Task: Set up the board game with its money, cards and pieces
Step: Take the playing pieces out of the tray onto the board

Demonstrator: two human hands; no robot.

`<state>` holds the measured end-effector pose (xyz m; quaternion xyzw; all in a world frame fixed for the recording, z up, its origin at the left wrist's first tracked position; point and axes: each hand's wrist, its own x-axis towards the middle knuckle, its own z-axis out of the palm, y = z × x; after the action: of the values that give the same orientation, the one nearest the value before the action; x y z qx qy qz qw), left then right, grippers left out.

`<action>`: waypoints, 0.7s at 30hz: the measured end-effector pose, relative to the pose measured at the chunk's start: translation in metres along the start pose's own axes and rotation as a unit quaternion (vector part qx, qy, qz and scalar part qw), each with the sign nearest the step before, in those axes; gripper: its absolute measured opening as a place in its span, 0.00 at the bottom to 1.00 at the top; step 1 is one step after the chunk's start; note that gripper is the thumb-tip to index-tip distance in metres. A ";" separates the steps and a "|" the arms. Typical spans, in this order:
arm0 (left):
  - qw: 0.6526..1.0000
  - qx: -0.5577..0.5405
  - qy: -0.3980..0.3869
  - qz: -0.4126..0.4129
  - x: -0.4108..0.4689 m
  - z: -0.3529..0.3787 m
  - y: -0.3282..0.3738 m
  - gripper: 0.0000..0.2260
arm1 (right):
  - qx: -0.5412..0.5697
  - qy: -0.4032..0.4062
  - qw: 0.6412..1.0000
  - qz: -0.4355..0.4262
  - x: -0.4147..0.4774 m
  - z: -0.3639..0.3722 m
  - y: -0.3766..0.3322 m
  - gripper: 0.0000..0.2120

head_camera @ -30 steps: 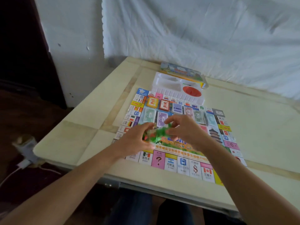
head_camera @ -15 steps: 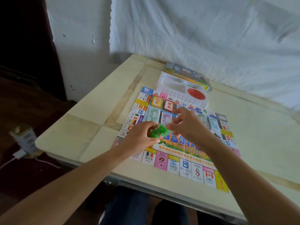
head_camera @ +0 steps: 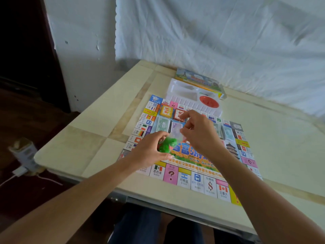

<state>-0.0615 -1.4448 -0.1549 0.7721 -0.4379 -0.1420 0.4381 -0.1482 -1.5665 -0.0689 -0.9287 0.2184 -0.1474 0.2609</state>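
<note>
The colourful game board [head_camera: 191, 180] lies flat on the table. Over its middle my left hand [head_camera: 151, 150] grips a small clear bag of green pieces [head_camera: 165, 146]. My right hand [head_camera: 198, 131] pinches the bag's clear upper edge. Stacks of paper money [head_camera: 162, 124] and two card decks, one yellow [head_camera: 166, 111] and one red [head_camera: 178, 114], lie in rows on the board's far half, partly hidden by my right hand.
A white plastic tray [head_camera: 182, 93] with a red round part [head_camera: 209, 102] sits beyond the board, and the game box [head_camera: 198, 80] lies behind it. The table's front edge [head_camera: 123, 191] is close to my knees. A white cloth hangs behind.
Both hands have stayed over the board's middle with the bag. My right hand has risen a little and pulled the bag's clear top upward. The camera has shifted slightly.
</note>
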 end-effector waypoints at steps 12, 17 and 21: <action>1.000 -0.011 0.000 -0.008 0.001 0.001 -0.004 0.25 | 0.008 0.019 0.999 -0.026 0.003 -0.007 -0.001 0.13; 1.000 -0.008 -0.011 -0.018 0.002 0.001 -0.003 0.28 | 0.007 0.030 0.999 -0.035 0.002 -0.008 0.003 0.13; 0.999 -0.021 -0.017 -0.023 0.003 -0.001 -0.002 0.30 | 0.043 0.044 0.998 -0.026 0.004 -0.012 0.008 0.13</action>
<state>-0.0580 -1.4457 -0.1554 0.7703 -0.4243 -0.1740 0.4432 -0.1526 -1.5799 -0.0629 -0.9145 0.1987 -0.2042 0.2872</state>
